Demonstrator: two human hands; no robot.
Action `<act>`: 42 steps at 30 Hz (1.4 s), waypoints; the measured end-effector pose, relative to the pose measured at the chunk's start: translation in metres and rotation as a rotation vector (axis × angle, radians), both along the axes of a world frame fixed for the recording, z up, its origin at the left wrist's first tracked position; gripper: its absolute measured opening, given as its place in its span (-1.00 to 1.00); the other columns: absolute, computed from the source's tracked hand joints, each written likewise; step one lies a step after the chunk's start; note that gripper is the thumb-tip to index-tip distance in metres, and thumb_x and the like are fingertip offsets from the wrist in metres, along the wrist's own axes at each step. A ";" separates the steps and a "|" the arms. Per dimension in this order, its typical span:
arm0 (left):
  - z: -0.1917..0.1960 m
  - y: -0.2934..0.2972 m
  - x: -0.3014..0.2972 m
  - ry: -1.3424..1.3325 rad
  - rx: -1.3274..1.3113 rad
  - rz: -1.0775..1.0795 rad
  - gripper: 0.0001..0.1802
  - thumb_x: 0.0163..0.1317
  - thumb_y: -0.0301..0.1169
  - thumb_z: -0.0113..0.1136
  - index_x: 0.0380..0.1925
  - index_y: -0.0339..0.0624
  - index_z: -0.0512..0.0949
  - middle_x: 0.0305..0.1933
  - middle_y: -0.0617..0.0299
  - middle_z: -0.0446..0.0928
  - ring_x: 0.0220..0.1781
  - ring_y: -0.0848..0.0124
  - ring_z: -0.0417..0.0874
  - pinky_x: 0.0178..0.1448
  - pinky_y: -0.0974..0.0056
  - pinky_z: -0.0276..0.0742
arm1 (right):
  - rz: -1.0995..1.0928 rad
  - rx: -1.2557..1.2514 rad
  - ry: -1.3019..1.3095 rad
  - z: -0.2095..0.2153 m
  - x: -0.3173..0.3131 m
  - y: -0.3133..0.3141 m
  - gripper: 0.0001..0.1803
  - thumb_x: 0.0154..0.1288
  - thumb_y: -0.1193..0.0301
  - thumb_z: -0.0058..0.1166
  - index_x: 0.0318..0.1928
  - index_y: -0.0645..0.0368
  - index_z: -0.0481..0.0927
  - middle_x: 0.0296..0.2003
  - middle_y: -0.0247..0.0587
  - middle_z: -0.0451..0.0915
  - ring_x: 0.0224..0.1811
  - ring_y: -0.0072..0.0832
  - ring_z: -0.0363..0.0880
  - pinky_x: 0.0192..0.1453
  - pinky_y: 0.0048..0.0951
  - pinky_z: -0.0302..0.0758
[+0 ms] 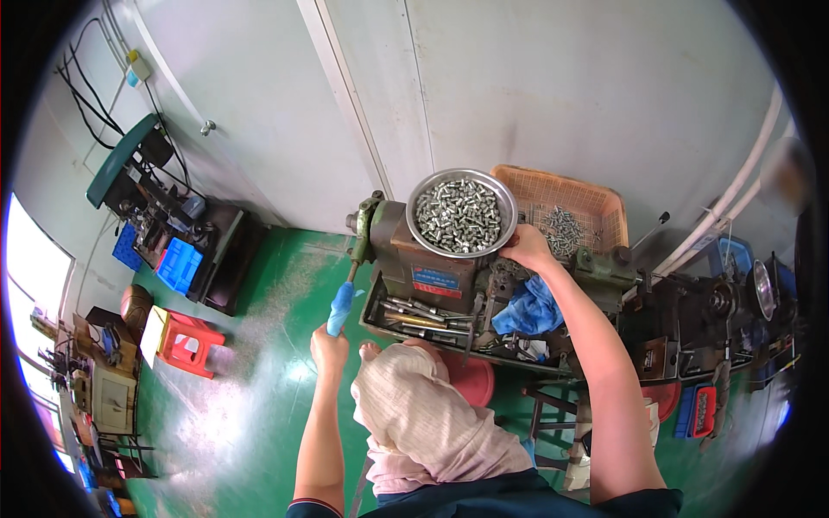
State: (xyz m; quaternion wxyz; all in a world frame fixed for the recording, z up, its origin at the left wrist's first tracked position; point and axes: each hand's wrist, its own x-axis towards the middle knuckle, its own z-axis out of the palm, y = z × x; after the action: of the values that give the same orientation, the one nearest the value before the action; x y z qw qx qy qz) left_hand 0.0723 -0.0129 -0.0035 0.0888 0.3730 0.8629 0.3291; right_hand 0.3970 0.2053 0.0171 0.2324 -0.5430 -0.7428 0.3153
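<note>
My left hand [330, 350] is wrapped round the lower end of a lever handle [340, 309] covered in blue material. The lever joins the left end of a small green bench machine [439, 274]. On top of that machine rests a round steel bowl [513, 223] heaped with small shiny metal parts [458, 214]. My right hand [527, 248] is closed just beside the bowl's lower right edge, over the machine. Its fingertips are partly hidden, and whatever they pinch cannot be made out. A crumpled blue cloth [528, 308] lies below this hand.
Behind the machine stands an orange plastic basket [615, 211] holding metal pieces. Metal rods and tools [423, 319] lie in the machine's tray. Another machine [708, 302] stands to the right. A red stool [188, 344] and a dark workbench [229, 268] are at left.
</note>
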 end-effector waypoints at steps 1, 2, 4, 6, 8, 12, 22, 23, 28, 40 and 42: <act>0.000 -0.001 -0.001 0.001 -0.001 0.003 -0.87 -0.10 -0.45 0.05 -0.53 -0.28 0.52 -0.60 -0.08 0.47 -0.45 0.07 0.52 -0.35 0.16 0.35 | 0.003 -0.001 0.001 0.002 -0.002 -0.001 -0.76 -0.32 0.39 0.15 -0.50 0.19 0.54 -0.54 -0.22 0.55 -0.45 -0.38 0.52 -0.32 -0.45 0.41; -0.001 -0.001 -0.003 0.001 -0.001 0.003 -0.87 -0.10 -0.46 0.05 -0.53 -0.28 0.52 -0.60 -0.08 0.47 -0.45 0.07 0.52 -0.35 0.16 0.35 | 0.005 -0.001 -0.026 0.005 -0.004 -0.003 -0.76 -0.32 0.38 0.16 -0.50 0.18 0.54 -0.54 -0.22 0.55 -0.45 -0.39 0.52 -0.32 -0.45 0.41; -0.001 -0.002 -0.003 0.000 0.000 0.005 -0.87 -0.11 -0.46 0.05 -0.54 -0.28 0.52 -0.60 -0.08 0.47 -0.46 0.07 0.52 -0.35 0.17 0.35 | 0.007 0.001 -0.055 0.011 -0.006 -0.006 -0.75 -0.32 0.38 0.17 -0.50 0.18 0.54 -0.54 -0.22 0.55 -0.45 -0.39 0.52 -0.32 -0.46 0.41; 0.002 -0.002 -0.002 -0.010 -0.012 0.009 -0.87 -0.11 -0.46 0.05 -0.54 -0.28 0.52 -0.60 -0.08 0.47 -0.45 0.07 0.53 -0.36 0.16 0.36 | 0.017 -0.033 -0.081 0.016 -0.006 -0.008 -0.75 -0.31 0.42 0.17 -0.47 0.19 0.54 -0.54 -0.22 0.55 -0.45 -0.40 0.53 -0.32 -0.45 0.41; 0.001 -0.001 -0.001 -0.016 -0.010 0.000 -0.86 -0.11 -0.46 0.05 -0.53 -0.28 0.52 -0.59 -0.08 0.47 -0.44 0.07 0.53 -0.35 0.16 0.36 | 0.023 -0.024 -0.012 0.012 -0.006 -0.007 -0.75 -0.30 0.46 0.16 -0.45 0.20 0.54 -0.54 -0.22 0.56 -0.45 -0.41 0.53 -0.32 -0.46 0.41; 0.000 0.001 -0.003 0.007 -0.050 0.001 -0.86 -0.14 -0.47 0.02 -0.53 -0.24 0.53 -0.55 -0.09 0.48 -0.40 0.06 0.53 -0.32 0.15 0.38 | 0.033 0.015 0.054 0.011 -0.008 -0.007 -0.72 -0.29 0.53 0.15 -0.39 0.21 0.53 -0.52 -0.22 0.56 -0.44 -0.41 0.54 -0.31 -0.46 0.41; 0.001 0.013 -0.077 0.181 -0.221 0.040 -0.83 -0.12 -0.38 0.07 -0.47 -0.14 0.54 -0.46 -0.05 0.50 -0.33 0.02 0.51 -0.26 0.09 0.40 | 0.003 0.139 -0.211 0.027 0.006 0.007 -0.87 -0.19 0.39 0.13 -0.53 0.14 0.56 -0.53 -0.16 0.54 -0.45 -0.30 0.52 -0.33 -0.37 0.42; 0.002 0.013 -0.077 0.178 -0.235 0.035 -0.83 -0.13 -0.38 0.07 -0.48 -0.15 0.54 -0.46 -0.05 0.50 -0.33 0.02 0.50 -0.26 0.09 0.40 | 0.005 0.166 -0.199 0.028 0.019 0.015 -0.88 -0.19 0.38 0.14 -0.55 0.12 0.56 -0.53 -0.17 0.54 -0.43 -0.30 0.52 -0.32 -0.35 0.42; -0.001 0.014 -0.076 0.151 -0.204 0.007 -0.83 -0.13 -0.37 0.08 -0.48 -0.17 0.54 -0.46 -0.06 0.49 -0.32 0.02 0.50 -0.26 0.09 0.39 | -0.305 0.320 -0.518 0.028 0.115 0.058 -0.90 -0.14 0.43 0.00 -0.53 0.02 0.57 -0.46 -0.12 0.54 -0.37 -0.23 0.51 -0.20 -0.26 0.42; -0.001 0.009 -0.080 0.156 -0.208 -0.013 -0.83 -0.12 -0.39 0.04 -0.49 -0.16 0.54 -0.46 -0.07 0.49 -0.32 0.01 0.50 -0.26 0.08 0.38 | -0.614 0.527 -0.837 0.023 0.279 -0.068 -0.63 0.11 0.08 -0.13 -0.40 0.15 0.49 -0.18 -0.24 0.42 0.07 -0.29 0.19 0.05 -0.12 0.12; -0.002 0.009 -0.081 0.145 -0.194 -0.010 -0.84 -0.13 -0.40 0.03 -0.50 -0.15 0.54 -0.47 -0.07 0.49 -0.33 0.01 0.50 -0.27 0.09 0.38 | -0.607 0.541 -0.933 0.030 0.277 -0.091 -0.60 0.08 0.07 -0.10 -0.51 0.19 0.48 -0.31 -0.14 0.46 -0.11 -0.24 0.36 -0.10 -0.21 0.27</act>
State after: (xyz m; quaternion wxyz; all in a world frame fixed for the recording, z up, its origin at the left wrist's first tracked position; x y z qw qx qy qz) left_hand -0.0084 -0.0037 -0.0056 0.0635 0.3900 0.8929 0.2156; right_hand 0.6739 0.1143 0.0466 0.0919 -0.7327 -0.6321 -0.2350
